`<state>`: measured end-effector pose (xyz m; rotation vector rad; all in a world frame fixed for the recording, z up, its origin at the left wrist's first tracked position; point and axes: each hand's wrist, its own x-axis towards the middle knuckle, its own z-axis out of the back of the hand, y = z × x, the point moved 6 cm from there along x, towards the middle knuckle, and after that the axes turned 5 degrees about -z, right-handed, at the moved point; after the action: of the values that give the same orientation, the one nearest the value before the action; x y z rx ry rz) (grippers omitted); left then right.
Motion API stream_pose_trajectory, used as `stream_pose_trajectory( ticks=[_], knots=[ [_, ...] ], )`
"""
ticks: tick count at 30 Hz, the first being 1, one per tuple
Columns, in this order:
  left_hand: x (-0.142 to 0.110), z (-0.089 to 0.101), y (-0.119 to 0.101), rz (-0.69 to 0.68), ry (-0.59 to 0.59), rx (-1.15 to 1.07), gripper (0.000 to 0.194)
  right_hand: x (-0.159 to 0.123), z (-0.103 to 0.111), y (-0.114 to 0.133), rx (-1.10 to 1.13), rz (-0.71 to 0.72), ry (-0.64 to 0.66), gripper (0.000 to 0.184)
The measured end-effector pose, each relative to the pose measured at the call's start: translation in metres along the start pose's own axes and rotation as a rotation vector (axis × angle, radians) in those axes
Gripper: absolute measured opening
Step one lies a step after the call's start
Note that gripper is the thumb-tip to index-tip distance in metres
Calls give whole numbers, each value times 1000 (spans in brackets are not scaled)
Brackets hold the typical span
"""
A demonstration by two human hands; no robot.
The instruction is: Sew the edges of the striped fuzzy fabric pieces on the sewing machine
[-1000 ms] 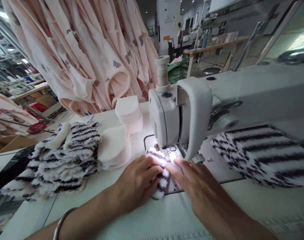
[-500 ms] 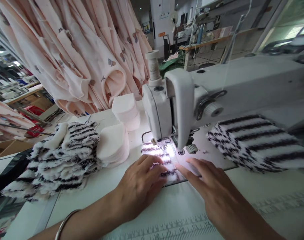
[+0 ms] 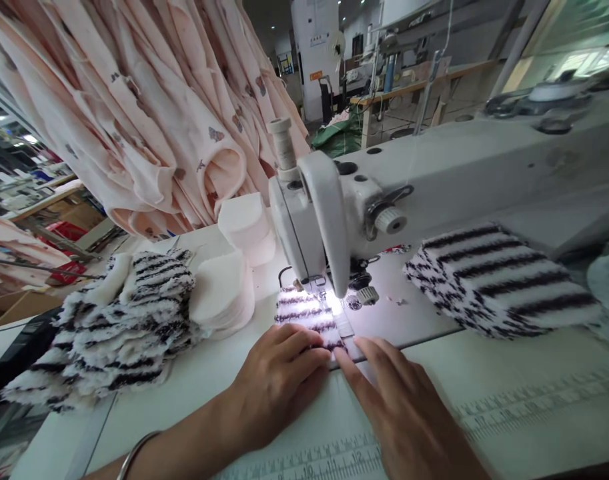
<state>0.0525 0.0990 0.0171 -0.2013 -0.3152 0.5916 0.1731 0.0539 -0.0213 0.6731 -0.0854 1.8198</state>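
Note:
A small black-and-white striped fuzzy fabric piece (image 3: 304, 310) lies under the needle of a white sewing machine (image 3: 334, 220), lit by the machine's lamp. My left hand (image 3: 279, 383) lies flat on the near edge of that piece, fingers stretched out. Beside it, my right hand (image 3: 399, 407) also rests flat, its fingertips touching the piece's right near corner. A metal bangle (image 3: 131, 453) circles my left wrist.
A heap of striped fuzzy pieces (image 3: 119, 320) lies at the left, with stacks of white cut pieces (image 3: 224, 297) beside it. Another striped stack (image 3: 494, 280) sits right of the needle. Pink printed garments (image 3: 149, 113) hang behind. A ruler strip (image 3: 334, 460) runs along the table's front edge.
The striped piece has fed away from me under the needle. Both hands followed it, and my view shifted to the right.

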Motion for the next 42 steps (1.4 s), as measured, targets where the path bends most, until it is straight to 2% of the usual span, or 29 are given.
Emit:
stream_pose_trajectory(
  ticks=[8,14,18,23,27,30,35,39,42],
  knots=[
    [8,-1,16,30,11,50,18,23,-9,-6,-21,46,-24,49],
    [12,2,31,-3,-57,170,18,43,-11,-10,15,52,3,54],
    [14,2,41,-11,-72,266,16,43,-21,-17,40,18,17,50],
    [19,8,47,-89,-158,365,15,36,-23,-19,52,-17,56,50],
    [24,9,48,-42,-30,398,11,30,-15,-17,83,-26,123,54],
    [24,10,44,27,69,425,12,23,-8,-15,84,2,81,61],
    [25,6,44,66,96,426,15,8,-12,-14,64,-6,67,70],
    [35,2,62,115,62,396,15,8,-10,-8,96,-48,26,62],
    [30,5,60,139,39,338,14,11,-4,4,199,-80,-34,35]
  ],
)
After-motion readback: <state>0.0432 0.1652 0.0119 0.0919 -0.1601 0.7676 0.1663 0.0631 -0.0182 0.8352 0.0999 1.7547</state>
